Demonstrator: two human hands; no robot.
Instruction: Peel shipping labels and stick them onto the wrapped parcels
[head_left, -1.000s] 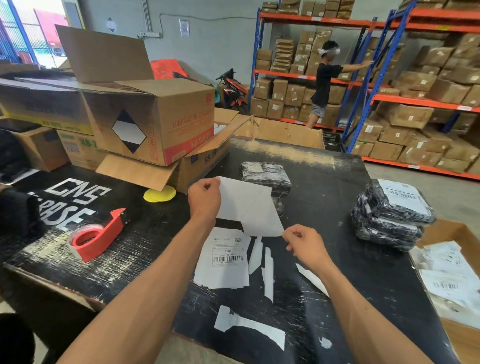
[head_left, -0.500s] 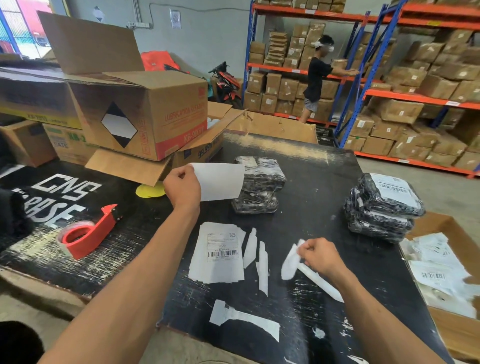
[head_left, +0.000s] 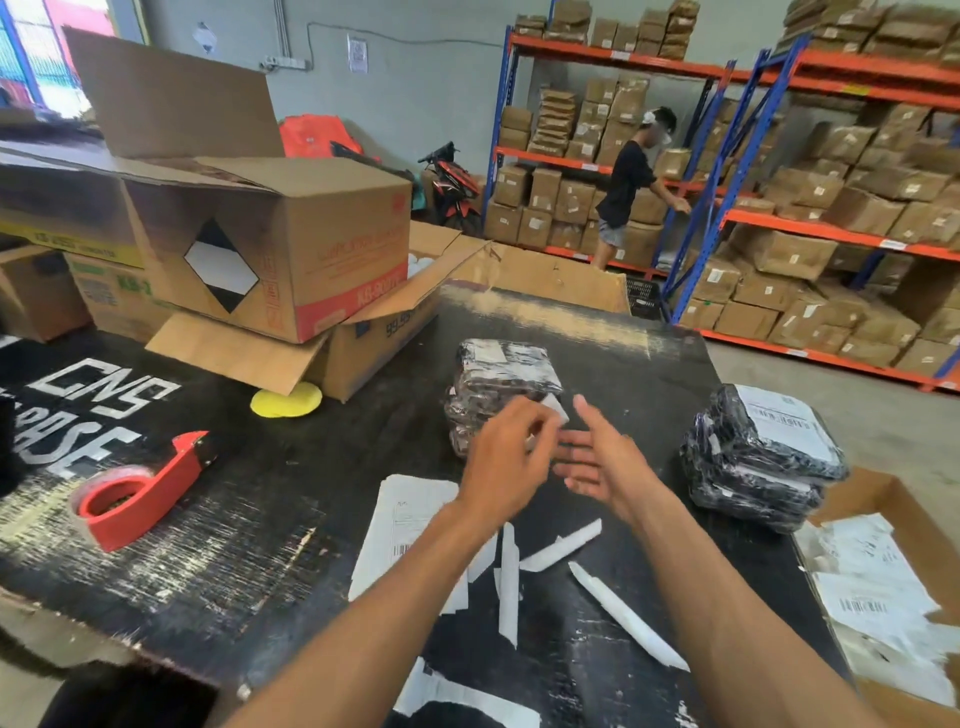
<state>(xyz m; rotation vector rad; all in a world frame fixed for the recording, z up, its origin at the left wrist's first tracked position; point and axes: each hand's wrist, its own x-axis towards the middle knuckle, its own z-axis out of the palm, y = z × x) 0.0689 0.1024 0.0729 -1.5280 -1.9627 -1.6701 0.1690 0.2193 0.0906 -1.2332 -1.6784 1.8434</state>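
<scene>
My left hand pinches a peeled white shipping label; only a corner shows past my blurred fingers. It hovers just in front of a stack of black wrapped parcels at the table's middle. Close beside it on the right, my right hand is open with fingers spread and holds nothing. A pile of unpeeled label sheets lies on the black table under my left forearm. A second parcel stack, its top one labelled, sits at the right edge.
White backing strips litter the near table. A red tape dispenser lies left. Open cardboard boxes and a yellow disc stand behind it. A box of discarded backing paper is at the right. A person works at far shelves.
My left hand carried the label rightward, down to the front of the middle parcel stack. My right hand dropped the backing strip on the table and rose, open, beside the left hand.
</scene>
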